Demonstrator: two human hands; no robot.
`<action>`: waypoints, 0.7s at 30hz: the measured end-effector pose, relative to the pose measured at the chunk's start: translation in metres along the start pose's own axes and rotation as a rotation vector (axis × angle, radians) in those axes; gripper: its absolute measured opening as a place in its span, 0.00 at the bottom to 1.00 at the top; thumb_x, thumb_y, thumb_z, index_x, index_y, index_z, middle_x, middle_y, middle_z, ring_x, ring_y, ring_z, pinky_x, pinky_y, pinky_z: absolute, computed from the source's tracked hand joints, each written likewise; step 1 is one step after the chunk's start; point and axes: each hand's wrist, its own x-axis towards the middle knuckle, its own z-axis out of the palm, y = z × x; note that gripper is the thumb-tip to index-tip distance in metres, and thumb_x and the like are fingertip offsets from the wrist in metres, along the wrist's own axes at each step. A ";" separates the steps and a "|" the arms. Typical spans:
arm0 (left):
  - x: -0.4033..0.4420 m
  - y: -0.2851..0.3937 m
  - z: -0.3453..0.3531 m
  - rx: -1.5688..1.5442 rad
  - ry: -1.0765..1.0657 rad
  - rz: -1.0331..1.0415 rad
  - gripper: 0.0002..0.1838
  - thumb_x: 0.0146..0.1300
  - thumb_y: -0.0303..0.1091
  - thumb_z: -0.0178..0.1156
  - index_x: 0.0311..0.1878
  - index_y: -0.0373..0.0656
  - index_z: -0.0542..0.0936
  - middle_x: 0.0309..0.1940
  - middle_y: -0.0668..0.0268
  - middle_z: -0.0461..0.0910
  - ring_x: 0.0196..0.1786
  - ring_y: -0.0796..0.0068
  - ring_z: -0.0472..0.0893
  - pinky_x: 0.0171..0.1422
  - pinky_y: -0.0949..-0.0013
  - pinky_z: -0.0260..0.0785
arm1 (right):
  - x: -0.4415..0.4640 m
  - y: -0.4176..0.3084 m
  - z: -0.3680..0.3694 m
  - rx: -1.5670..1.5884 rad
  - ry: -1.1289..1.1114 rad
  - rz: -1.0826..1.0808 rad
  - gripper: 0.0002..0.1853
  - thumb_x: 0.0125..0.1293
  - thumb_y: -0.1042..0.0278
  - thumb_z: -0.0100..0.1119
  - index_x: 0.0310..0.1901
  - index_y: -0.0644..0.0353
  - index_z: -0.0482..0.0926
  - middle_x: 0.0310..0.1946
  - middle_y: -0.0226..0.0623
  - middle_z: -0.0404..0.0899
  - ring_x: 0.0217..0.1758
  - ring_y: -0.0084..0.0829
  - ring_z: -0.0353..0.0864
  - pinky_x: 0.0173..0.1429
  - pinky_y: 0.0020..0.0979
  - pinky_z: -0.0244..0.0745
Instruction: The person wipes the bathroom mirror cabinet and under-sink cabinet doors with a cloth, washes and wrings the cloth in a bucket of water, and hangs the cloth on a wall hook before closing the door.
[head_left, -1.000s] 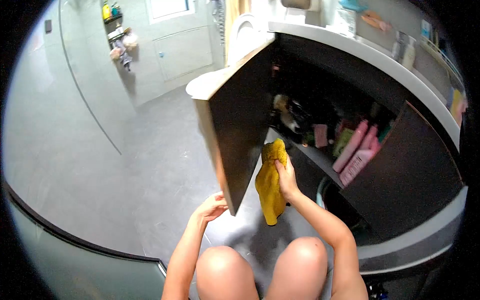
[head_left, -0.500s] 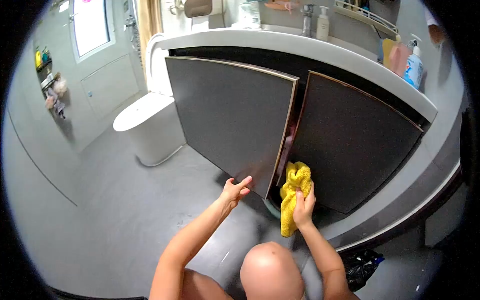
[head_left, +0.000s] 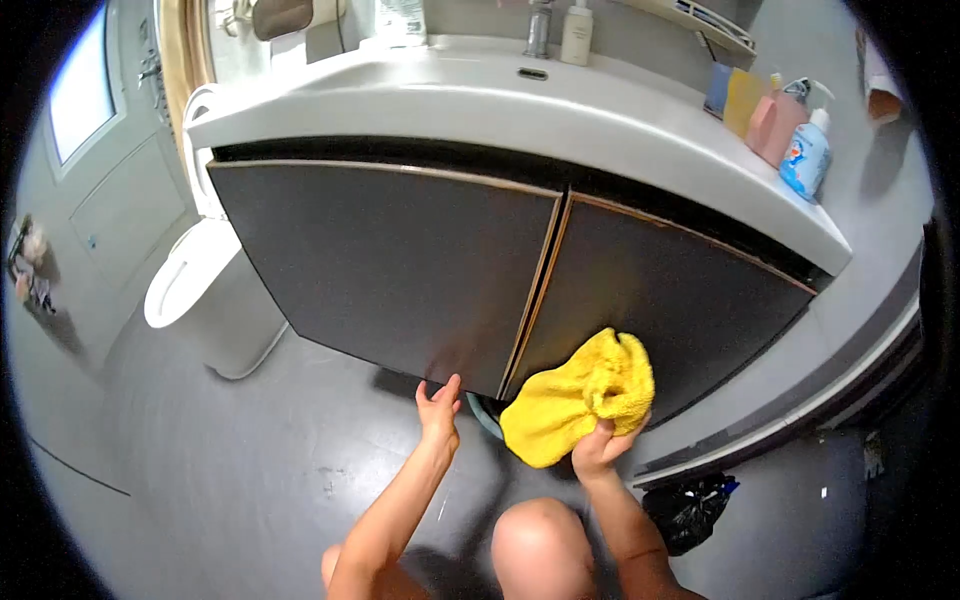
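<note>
My right hand (head_left: 600, 447) grips a fluffy yellow cloth (head_left: 560, 405), bunched at its right end, in front of the lower part of the right dark cabinet door (head_left: 670, 285). Whether the cloth touches the door I cannot tell. My left hand (head_left: 438, 410) is open and empty, fingers apart, at the bottom edge of the left cabinet door (head_left: 390, 260). Both doors stand closed with a narrow gap between their light-edged frames. A greenish curved rim (head_left: 484, 415) shows low beneath the doors, mostly hidden.
Above the doors runs a white washbasin (head_left: 480, 100) with a tap (head_left: 538, 28) and a pump bottle (head_left: 577, 35). A blue-and-white bottle (head_left: 806, 160) stands at its right end. A toilet (head_left: 215, 300) is at left, a black bag (head_left: 690, 510) on the floor at right.
Both cabinet doors, ajar before, are now closed. The yellow cloth has come out from the gap and spread in front of the right door. My view has shifted right.
</note>
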 end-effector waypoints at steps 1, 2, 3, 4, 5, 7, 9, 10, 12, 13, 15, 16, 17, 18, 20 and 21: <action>-0.004 0.000 0.002 0.086 0.096 -0.015 0.45 0.59 0.34 0.71 0.73 0.47 0.52 0.58 0.61 0.72 0.56 0.70 0.73 0.57 0.67 0.69 | 0.011 -0.005 -0.001 -0.048 0.038 -0.017 0.39 0.72 0.48 0.52 0.69 0.73 0.51 0.66 0.57 0.61 0.67 0.48 0.67 0.70 0.46 0.62; -0.011 -0.002 0.003 0.096 0.084 -0.018 0.45 0.59 0.34 0.71 0.73 0.47 0.52 0.58 0.61 0.72 0.56 0.70 0.73 0.57 0.67 0.69 | 0.022 -0.017 0.000 -0.023 0.081 0.014 0.37 0.72 0.52 0.52 0.69 0.73 0.51 0.66 0.56 0.62 0.67 0.47 0.67 0.70 0.46 0.62; -0.023 -0.003 0.006 0.231 0.081 0.199 0.39 0.61 0.30 0.66 0.71 0.46 0.56 0.59 0.61 0.72 0.57 0.70 0.73 0.57 0.66 0.69 | 0.031 -0.026 0.000 0.002 0.095 0.054 0.36 0.71 0.55 0.52 0.69 0.73 0.52 0.66 0.56 0.62 0.67 0.47 0.67 0.71 0.46 0.61; -0.036 0.000 0.013 0.361 0.073 0.420 0.33 0.63 0.27 0.62 0.69 0.45 0.60 0.59 0.61 0.71 0.58 0.70 0.73 0.58 0.65 0.69 | 0.039 -0.034 0.000 0.027 0.111 0.091 0.35 0.70 0.58 0.53 0.69 0.73 0.53 0.66 0.57 0.62 0.67 0.47 0.67 0.71 0.46 0.60; -0.071 0.029 0.036 0.422 -0.075 0.597 0.23 0.65 0.23 0.55 0.63 0.42 0.68 0.56 0.62 0.73 0.57 0.71 0.73 0.61 0.65 0.68 | 0.043 -0.039 -0.002 -0.048 0.108 0.096 0.34 0.70 0.60 0.52 0.69 0.73 0.54 0.66 0.56 0.63 0.67 0.48 0.66 0.71 0.46 0.59; -0.110 0.078 0.072 0.525 -0.380 0.950 0.16 0.64 0.23 0.57 0.55 0.39 0.77 0.49 0.61 0.78 0.55 0.68 0.75 0.63 0.66 0.65 | 0.046 -0.055 -0.002 -0.145 0.118 0.134 0.31 0.69 0.64 0.51 0.68 0.73 0.58 0.65 0.55 0.64 0.67 0.49 0.66 0.72 0.46 0.57; -0.136 0.125 0.110 0.720 -0.346 1.480 0.21 0.58 0.20 0.58 0.56 0.41 0.78 0.48 0.57 0.76 0.55 0.57 0.74 0.63 0.59 0.63 | 0.052 -0.075 -0.007 -0.232 0.053 0.091 0.29 0.70 0.66 0.49 0.68 0.71 0.57 0.65 0.55 0.64 0.67 0.49 0.67 0.71 0.45 0.58; -0.142 0.144 0.125 0.725 -0.326 1.592 0.23 0.57 0.20 0.57 0.58 0.43 0.78 0.46 0.57 0.76 0.53 0.58 0.74 0.61 0.59 0.62 | 0.055 -0.089 -0.007 -0.237 0.045 0.108 0.29 0.70 0.66 0.48 0.68 0.70 0.58 0.65 0.54 0.64 0.67 0.49 0.67 0.71 0.45 0.58; -0.149 0.175 0.154 0.839 -0.270 1.687 0.28 0.60 0.24 0.58 0.66 0.41 0.71 0.37 0.59 0.73 0.43 0.61 0.72 0.52 0.60 0.62 | 0.053 -0.110 -0.012 -0.299 0.076 0.120 0.26 0.69 0.69 0.48 0.67 0.69 0.61 0.64 0.54 0.66 0.66 0.50 0.68 0.70 0.45 0.60; -0.149 0.184 0.167 0.873 -0.297 1.642 0.29 0.63 0.26 0.58 0.68 0.38 0.68 0.34 0.60 0.71 0.40 0.62 0.71 0.50 0.60 0.62 | 0.054 -0.122 -0.016 -0.358 0.059 0.120 0.26 0.68 0.70 0.48 0.66 0.69 0.62 0.64 0.54 0.67 0.66 0.51 0.69 0.70 0.45 0.60; -0.152 0.196 0.183 1.030 -0.336 1.582 0.27 0.65 0.29 0.59 0.67 0.37 0.68 0.35 0.58 0.76 0.40 0.60 0.76 0.48 0.58 0.65 | 0.062 -0.147 -0.026 -0.468 0.041 0.119 0.26 0.68 0.71 0.49 0.66 0.68 0.63 0.63 0.54 0.69 0.65 0.52 0.69 0.70 0.45 0.61; -0.153 0.201 0.188 1.078 -0.343 1.587 0.26 0.65 0.30 0.59 0.66 0.36 0.68 0.34 0.57 0.77 0.38 0.59 0.78 0.46 0.58 0.67 | 0.067 -0.161 -0.028 -0.516 0.040 0.112 0.25 0.68 0.72 0.49 0.66 0.68 0.64 0.62 0.54 0.69 0.66 0.52 0.69 0.70 0.45 0.61; -0.156 0.204 0.190 1.073 -0.367 1.596 0.26 0.65 0.30 0.59 0.66 0.36 0.68 0.34 0.57 0.77 0.38 0.59 0.78 0.46 0.58 0.67 | 0.074 -0.168 -0.033 -0.555 0.047 0.105 0.25 0.68 0.72 0.49 0.66 0.68 0.64 0.62 0.54 0.69 0.66 0.51 0.70 0.70 0.45 0.61; -0.160 0.208 0.191 1.063 -0.414 1.451 0.26 0.64 0.31 0.60 0.65 0.36 0.69 0.34 0.56 0.78 0.38 0.56 0.79 0.47 0.56 0.69 | 0.083 -0.173 -0.042 -0.593 0.052 0.096 0.25 0.68 0.72 0.49 0.66 0.67 0.65 0.63 0.54 0.69 0.66 0.51 0.70 0.70 0.45 0.62; -0.150 0.209 0.193 0.961 -0.470 1.331 0.26 0.62 0.34 0.64 0.63 0.39 0.72 0.24 0.58 0.76 0.28 0.65 0.78 0.35 0.63 0.70 | 0.114 -0.178 -0.056 -0.696 0.131 0.088 0.23 0.71 0.71 0.49 0.67 0.65 0.65 0.61 0.52 0.71 0.64 0.49 0.72 0.68 0.43 0.64; -0.153 0.213 0.191 0.937 -0.506 1.300 0.25 0.62 0.34 0.65 0.62 0.39 0.73 0.24 0.60 0.75 0.27 0.68 0.76 0.35 0.64 0.70 | 0.132 -0.180 -0.062 -0.704 0.176 0.096 0.22 0.73 0.69 0.47 0.67 0.65 0.65 0.61 0.51 0.71 0.64 0.48 0.72 0.68 0.42 0.65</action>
